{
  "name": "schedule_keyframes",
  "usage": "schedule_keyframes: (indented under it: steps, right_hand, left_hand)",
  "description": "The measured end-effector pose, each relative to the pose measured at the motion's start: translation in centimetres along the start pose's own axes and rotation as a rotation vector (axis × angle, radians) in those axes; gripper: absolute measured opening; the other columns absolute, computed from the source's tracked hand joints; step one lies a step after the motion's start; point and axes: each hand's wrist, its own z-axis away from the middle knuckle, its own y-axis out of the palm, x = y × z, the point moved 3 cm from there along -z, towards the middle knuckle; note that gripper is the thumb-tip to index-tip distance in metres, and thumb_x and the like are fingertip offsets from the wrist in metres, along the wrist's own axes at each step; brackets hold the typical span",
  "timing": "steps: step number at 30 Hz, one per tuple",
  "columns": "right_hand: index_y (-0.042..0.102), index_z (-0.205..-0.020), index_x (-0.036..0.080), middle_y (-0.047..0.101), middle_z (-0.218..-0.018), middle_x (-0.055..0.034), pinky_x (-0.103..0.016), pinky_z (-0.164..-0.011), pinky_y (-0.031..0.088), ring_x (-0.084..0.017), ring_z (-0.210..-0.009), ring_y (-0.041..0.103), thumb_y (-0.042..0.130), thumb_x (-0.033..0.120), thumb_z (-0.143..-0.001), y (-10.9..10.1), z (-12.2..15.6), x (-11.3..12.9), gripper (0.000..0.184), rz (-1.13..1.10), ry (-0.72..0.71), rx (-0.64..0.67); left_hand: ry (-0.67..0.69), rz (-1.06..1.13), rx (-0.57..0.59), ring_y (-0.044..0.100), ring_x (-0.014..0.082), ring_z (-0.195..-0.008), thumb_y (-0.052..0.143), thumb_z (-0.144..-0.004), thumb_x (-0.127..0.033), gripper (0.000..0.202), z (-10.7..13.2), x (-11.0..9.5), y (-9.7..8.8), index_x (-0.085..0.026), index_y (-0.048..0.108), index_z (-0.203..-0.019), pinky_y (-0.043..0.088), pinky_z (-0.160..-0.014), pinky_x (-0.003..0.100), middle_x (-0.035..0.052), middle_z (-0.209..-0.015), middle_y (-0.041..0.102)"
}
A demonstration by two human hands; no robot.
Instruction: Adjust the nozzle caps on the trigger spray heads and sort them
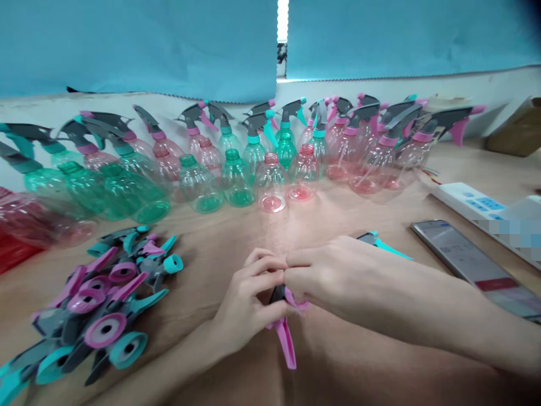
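Low over the table, my left hand (pixel 249 299) is closed around a grey and pink trigger spray head (pixel 285 341), whose pink lever points down toward me. My right hand (pixel 316 270) meets it from the right, fingers curled in and pressed at the spray head's pink collar. The fingers cover most of the grey body, and any smaller part between the fingertips is hidden. Just beyond my right wrist lies another spray head (pixel 376 242) with a turquoise lever, partly covered by the arm.
A heap of loose spray heads (pixel 105 330) lies at left. Behind stand open green bottles (pixel 203 192) and pink bottles (pixel 271 189), with several capped spray bottles (pixel 350 146) along the wall. A phone (pixel 477 265) and white power strip (pixel 477 203) are at right.
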Motion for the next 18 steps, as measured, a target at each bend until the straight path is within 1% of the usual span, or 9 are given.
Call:
schedule_keyframes:
  steps: [3, 6, 7, 9, 12, 15, 18]
  right_hand:
    - [0.053, -0.067, 0.017, 0.056, -0.065, 0.0036, -0.024, -0.048, 0.023, -0.008, -0.053, 0.043, 0.049, -0.001, -0.076, 0.2, 0.0, -0.7, 0.02, -0.011, 0.006, -0.067]
    - [0.049, -0.071, 0.018, 0.051, -0.062, 0.0065, -0.02, -0.048, 0.024, -0.005, -0.052, 0.039, 0.054, 0.006, -0.076, 0.4, 0.0, -1.5, 0.014, -0.148, 0.029, -0.164]
    - [0.047, -0.071, 0.018, 0.05, -0.062, 0.0069, -0.019, -0.047, 0.024, -0.005, -0.052, 0.038, 0.055, 0.008, -0.076, 0.5, 0.0, -1.7, 0.014, -0.199, 0.045, -0.179]
    - [0.044, -0.071, 0.018, 0.048, -0.062, 0.0072, -0.018, -0.046, 0.025, -0.005, -0.053, 0.038, 0.055, 0.01, -0.076, 0.5, -0.1, -1.9, 0.015, -0.263, 0.064, -0.178]
    - [0.04, -0.071, 0.019, 0.047, -0.062, 0.0077, -0.018, -0.046, 0.025, -0.005, -0.053, 0.038, 0.056, 0.01, -0.076, 0.1, 0.0, -1.7, 0.019, -0.281, 0.052, -0.153]
    - [0.037, -0.068, 0.019, 0.046, -0.062, 0.0083, -0.019, -0.046, 0.025, -0.004, -0.051, 0.036, 0.052, 0.004, -0.078, -0.5, 0.0, -1.5, 0.024, -0.272, 0.002, -0.085]
    - [0.041, -0.067, 0.017, 0.048, -0.065, 0.0076, -0.019, -0.048, 0.025, -0.004, -0.053, 0.037, 0.047, -0.002, -0.079, -0.8, 0.1, -1.4, 0.023, -0.2, -0.027, -0.006]
  left_hand:
    - [-0.008, -0.012, -0.029, 0.051, 0.0214, -0.089, 0.072, -0.076, -0.021, 0.01, 0.0, 0.1, -0.2, -0.023, 0.073, -0.066, 0.046, -0.078, 0.034, 0.0044, -0.09, 0.066]
    - [-0.038, -0.037, -0.061, 0.051, 0.0205, -0.085, 0.072, -0.076, -0.026, 0.011, 0.2, 0.3, -0.3, -0.021, 0.071, -0.067, 0.045, -0.075, 0.033, 0.0041, -0.086, 0.065]
    - [-0.048, -0.046, -0.071, 0.05, 0.0204, -0.085, 0.073, -0.076, -0.028, 0.011, 0.2, 0.3, -0.4, -0.021, 0.071, -0.067, 0.045, -0.075, 0.033, 0.0041, -0.085, 0.065]
    - [-0.054, -0.064, -0.086, 0.049, 0.0201, -0.083, 0.073, -0.076, -0.031, 0.014, 0.2, 0.3, -0.4, -0.021, 0.07, -0.068, 0.045, -0.073, 0.032, 0.0041, -0.084, 0.065]
    - [-0.032, -0.081, -0.083, 0.048, 0.0197, -0.081, 0.072, -0.077, -0.034, 0.017, 0.2, 0.2, -0.3, -0.021, 0.071, -0.066, 0.045, -0.071, 0.031, 0.0042, -0.082, 0.064]
    - [-0.032, -0.062, -0.047, 0.048, 0.0197, -0.081, 0.071, -0.077, -0.035, 0.016, 0.0, 0.1, -0.1, -0.022, 0.073, -0.068, 0.046, -0.071, 0.032, 0.0041, -0.084, 0.065]
    - [-0.026, -0.034, -0.001, 0.049, 0.0199, -0.082, 0.07, -0.078, -0.036, 0.016, -0.2, 0.0, -0.1, -0.023, 0.074, -0.07, 0.046, -0.072, 0.033, 0.004, -0.085, 0.066]
